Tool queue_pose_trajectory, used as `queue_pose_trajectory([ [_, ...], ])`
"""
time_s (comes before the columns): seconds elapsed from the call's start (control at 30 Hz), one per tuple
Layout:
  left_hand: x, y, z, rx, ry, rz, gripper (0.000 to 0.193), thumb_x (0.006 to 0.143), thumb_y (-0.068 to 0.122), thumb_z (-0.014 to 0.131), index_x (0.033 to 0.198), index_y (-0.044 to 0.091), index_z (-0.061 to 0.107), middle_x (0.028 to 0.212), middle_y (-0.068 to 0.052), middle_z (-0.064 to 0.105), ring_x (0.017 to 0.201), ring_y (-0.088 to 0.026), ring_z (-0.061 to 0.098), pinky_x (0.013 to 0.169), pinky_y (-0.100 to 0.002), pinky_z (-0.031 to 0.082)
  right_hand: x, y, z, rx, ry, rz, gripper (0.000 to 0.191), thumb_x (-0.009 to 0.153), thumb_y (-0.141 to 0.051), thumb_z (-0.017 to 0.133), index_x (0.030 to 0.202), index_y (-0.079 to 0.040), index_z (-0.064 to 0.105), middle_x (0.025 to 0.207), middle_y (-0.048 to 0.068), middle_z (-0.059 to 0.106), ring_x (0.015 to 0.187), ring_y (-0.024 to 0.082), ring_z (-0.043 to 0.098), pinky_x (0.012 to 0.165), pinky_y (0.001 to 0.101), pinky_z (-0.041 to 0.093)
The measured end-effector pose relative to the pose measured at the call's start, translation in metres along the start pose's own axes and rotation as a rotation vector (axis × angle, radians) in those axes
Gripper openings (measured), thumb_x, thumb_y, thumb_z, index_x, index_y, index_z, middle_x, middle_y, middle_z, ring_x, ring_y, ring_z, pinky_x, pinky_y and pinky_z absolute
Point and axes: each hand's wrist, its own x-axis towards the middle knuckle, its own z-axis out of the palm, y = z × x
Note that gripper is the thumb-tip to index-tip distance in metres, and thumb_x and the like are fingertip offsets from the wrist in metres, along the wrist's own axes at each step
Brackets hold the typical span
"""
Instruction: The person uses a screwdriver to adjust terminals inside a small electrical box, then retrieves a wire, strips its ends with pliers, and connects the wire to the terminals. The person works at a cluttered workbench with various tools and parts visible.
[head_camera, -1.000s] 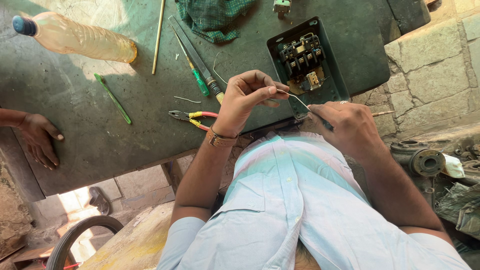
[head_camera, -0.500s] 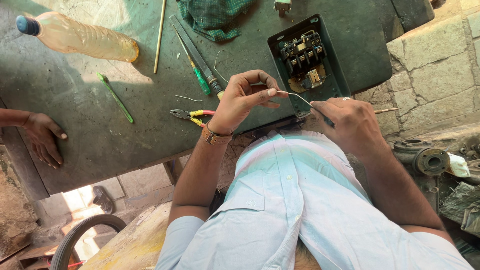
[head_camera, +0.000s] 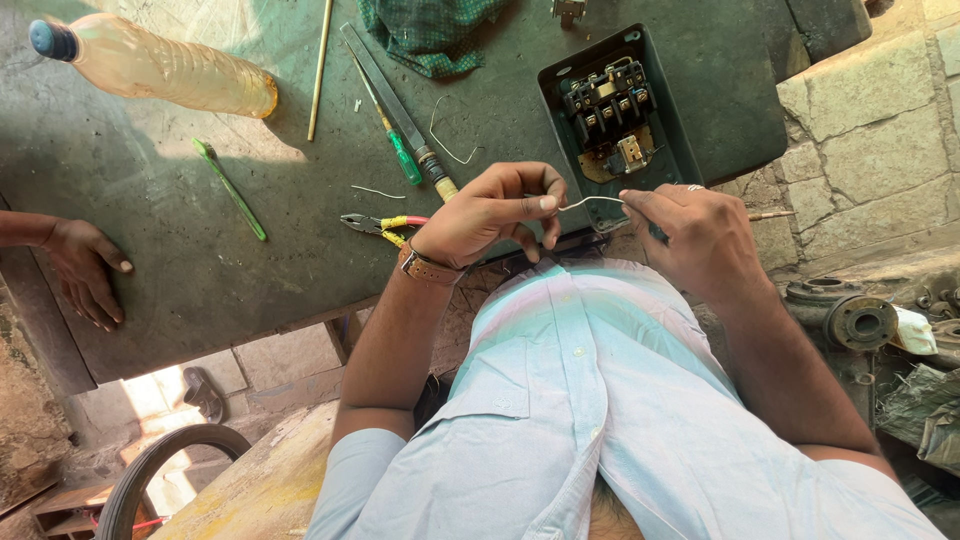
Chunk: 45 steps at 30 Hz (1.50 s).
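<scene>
Hands meet over the near edge of the dark green counter (head_camera: 150, 230): the left hand (head_camera: 490, 215) pinches one end of a thin pale wire (head_camera: 590, 201) between thumb and forefinger, fingers curled shut on it, and the right hand (head_camera: 700, 235) grips the other end, so the wire spans the short gap between them. The right hand also seems to hold a slim tool whose tip (head_camera: 772, 215) pokes out past the knuckles, though the grip itself is hidden. Just beyond the wire lies an open dark metal switch box with black terminal blocks (head_camera: 612, 110). Left of the left hand, red-and-yellow-handled pliers (head_camera: 385, 225) lie flat, near a green-handled screwdriver (head_camera: 395, 140) and a long flat metal file (head_camera: 400, 115). Farther off, a clear plastic bottle with a blue cap (head_camera: 160, 70) lies on its side, with a green toothbrush (head_camera: 230, 188) between it and the edge. A green checked cloth (head_camera: 430, 30) sits at the far side. Another person's hand (head_camera: 85, 270) rests at the counter's left edge.
</scene>
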Motion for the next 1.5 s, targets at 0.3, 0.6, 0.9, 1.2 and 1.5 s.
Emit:
queue_pose_trajectory([
  [0.3,0.003,-0.007,0.016,0.133,0.062,0.101,0.021,0.105,0.023,0.065,0.111,0.004,0.058,0.096,0.000,0.062,0.087,-0.009,0.069,0.061,-0.024,0.059,0.014,-0.015,-0.007,0.110,0.029,-0.016,0.025,0.093,-0.012,0.077,0.116,-0.001,0.075,0.114,0.015,0.077,0.074,0.019,0.074,0.057,0.0284,0.056],
  [0.6,-0.001,-0.010,0.026,0.144,0.094,0.103,0.024,0.105,0.026,0.063,0.110,0.003,0.064,0.088,0.001,0.063,0.075,-0.006,0.066,0.052,-0.020,0.052,0.030,-0.028,-0.020,0.364,-0.019,-0.089,0.016,0.089,-0.004,0.078,0.105,-0.002,0.076,0.096,0.009,0.076,0.079,0.021,0.075,0.067,0.0318,0.059],
  [0.9,-0.010,-0.007,0.030,0.062,0.064,0.106,0.024,0.106,0.026,0.066,0.109,0.003,0.062,0.078,0.000,0.061,0.063,-0.004,0.057,0.048,-0.019,0.043,0.030,-0.026,-0.018,0.424,-0.012,-0.162,0.022,0.086,0.001,0.078,0.108,0.001,0.074,0.103,0.013,0.076,0.091,0.023,0.076,0.075,0.0312,0.062],
  [1.2,-0.010,-0.009,0.029,0.007,0.018,0.095,0.017,0.107,0.019,0.065,0.107,0.003,0.060,0.078,0.005,0.052,0.061,-0.002,0.045,0.050,-0.020,0.034,0.031,-0.025,-0.015,0.309,0.037,-0.220,0.023,0.081,-0.003,0.081,0.103,-0.001,0.075,0.105,0.013,0.075,0.094,0.027,0.076,0.079,0.0350,0.061],
  [1.5,-0.002,-0.008,0.035,0.185,0.093,0.101,0.013,0.105,0.017,0.064,0.104,0.004,0.060,0.077,0.007,0.052,0.059,0.001,0.043,0.048,-0.018,0.033,0.032,-0.022,-0.021,0.426,0.036,-0.178,0.019,0.086,-0.009,0.080,0.101,-0.002,0.073,0.103,0.011,0.074,0.089,0.028,0.075,0.076,0.0360,0.060],
])
